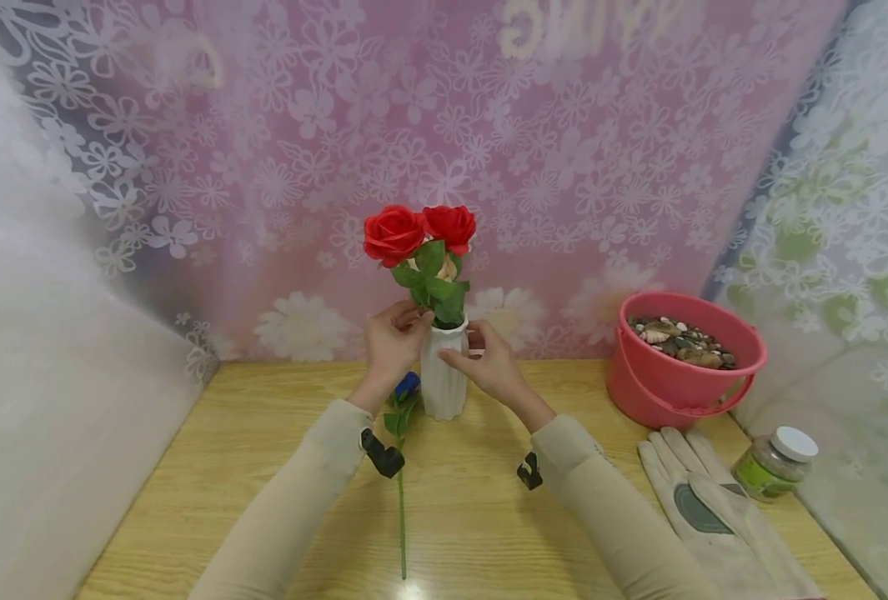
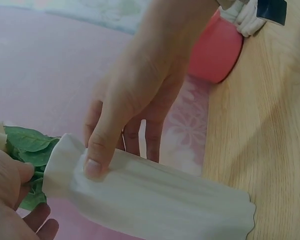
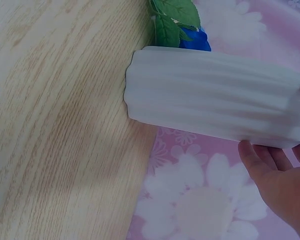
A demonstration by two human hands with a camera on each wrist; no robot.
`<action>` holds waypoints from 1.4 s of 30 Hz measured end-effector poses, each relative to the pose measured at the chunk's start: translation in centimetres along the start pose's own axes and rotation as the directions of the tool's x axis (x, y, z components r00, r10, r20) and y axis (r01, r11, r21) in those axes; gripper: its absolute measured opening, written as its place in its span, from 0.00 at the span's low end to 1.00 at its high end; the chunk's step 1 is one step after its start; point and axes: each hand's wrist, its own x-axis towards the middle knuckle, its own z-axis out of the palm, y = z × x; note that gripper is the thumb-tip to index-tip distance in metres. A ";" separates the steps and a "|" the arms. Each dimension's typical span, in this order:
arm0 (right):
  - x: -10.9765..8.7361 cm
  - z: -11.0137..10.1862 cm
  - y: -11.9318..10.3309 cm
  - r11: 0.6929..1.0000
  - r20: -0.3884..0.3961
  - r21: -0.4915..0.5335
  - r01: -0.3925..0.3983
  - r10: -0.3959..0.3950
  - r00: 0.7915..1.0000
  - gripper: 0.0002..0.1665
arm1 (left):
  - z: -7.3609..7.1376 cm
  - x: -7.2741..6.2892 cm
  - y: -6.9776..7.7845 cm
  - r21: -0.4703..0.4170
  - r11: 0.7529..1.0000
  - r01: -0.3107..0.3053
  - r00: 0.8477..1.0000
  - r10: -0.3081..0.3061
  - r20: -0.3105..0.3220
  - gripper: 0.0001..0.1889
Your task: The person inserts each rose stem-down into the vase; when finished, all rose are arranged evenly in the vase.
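Note:
A white fluted vase stands upright on the wooden table. Two red roses, the left red rose and the right red rose, rise from its mouth with a pale cream rose partly hidden behind green leaves. At the rim, my left hand pinches the rose stems among the leaves; its fingertips are partly covered. My right hand grips the vase's upper part, thumb in front and fingers round the far side. Left of the vase lies a blue rose, its long stem pointing towards me.
At the back right stands a pink bucket filled with pebbles and shells. In front of it lie pale work gloves, beside a jar with a white lid. A floral curtain hangs behind the table.

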 end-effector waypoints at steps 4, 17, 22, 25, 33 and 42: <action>0.1 0.0 0.0 1.000 -0.008 -0.009 0.004 -0.004 1.000 0.35 | 0.1 0.1 0.0 0.003 1.000 0.014 1.000 -0.014 -0.008 0.14; 0.0 0.1 -0.1 1.000 0.002 -0.001 0.009 -0.009 1.000 0.34 | 0.9 0.0 -0.2 0.080 0.995 0.056 0.997 -0.059 0.041 0.10; 0.1 0.0 -0.3 1.000 -0.001 -0.001 0.021 -0.021 1.000 0.33 | 0.5 0.2 0.0 0.075 0.994 0.079 0.994 -0.085 0.075 0.14; 0.2 0.0 -0.3 1.000 0.001 -0.005 0.027 -0.027 1.000 0.33 | 0.4 0.2 0.3 0.071 0.995 0.075 0.992 -0.082 0.091 0.17; 0.2 0.0 0.2 0.999 -0.007 -0.002 0.032 -0.032 0.999 0.34 | 0.2 0.5 1.6 0.083 0.996 0.036 0.998 -0.040 0.043 0.15; 0.1 0.0 0.3 0.999 -0.006 0.004 0.035 -0.035 0.999 0.33 | 0.1 0.4 1.8 0.130 0.991 0.036 0.997 -0.044 0.060 0.11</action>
